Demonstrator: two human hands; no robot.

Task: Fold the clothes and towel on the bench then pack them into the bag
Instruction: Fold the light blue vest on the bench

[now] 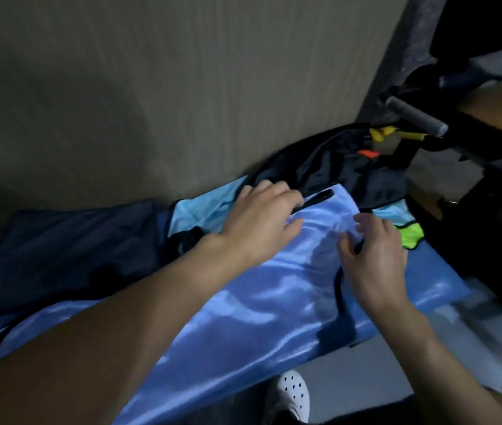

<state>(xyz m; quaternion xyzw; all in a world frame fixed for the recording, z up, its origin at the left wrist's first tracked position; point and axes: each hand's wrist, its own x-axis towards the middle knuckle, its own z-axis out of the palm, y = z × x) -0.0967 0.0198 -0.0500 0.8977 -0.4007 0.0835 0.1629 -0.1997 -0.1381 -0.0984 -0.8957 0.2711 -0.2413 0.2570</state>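
Mostly the upper half of the frame is a beige, ribbed wall point(157, 87). Below it a glossy blue fabric point(243, 302) runs from the lower left corner up to the right of centre. I cannot tell whether it is a towel or the bench's own cover.

At the left, a dark navy garment point(59, 246) lies rumpled against the wall, touching the blue fabric. A black bag point(335, 161) slumps just right of centre against the foot of the wall, with yellow and orange bits showing near its top. One rounded corner of the blue fabric lies against it.

Both bare forearms come in from the bottom edge. The left hand point(262, 222) lies palm down at centre frame with its fingers nearly straight and spread. Its fingertips are at the bag's edge and its thumb rests on the blue fabric. The right hand point(375, 256), right of centre, has loosely bent fingers over the fabric. They are blurred, so whether they grip anything cannot be told.

A turquoise garment point(200, 213) shows beside the left hand, between the navy garment and the bag. A grey foam roller point(412, 115) juts out at the upper right. A white perforated shoe point(292, 394) sits at the bottom centre. A neon-green piece point(409, 237) with dark trim lies just right of the right hand. A black strap point(340, 289) runs across the blue fabric and under that hand.
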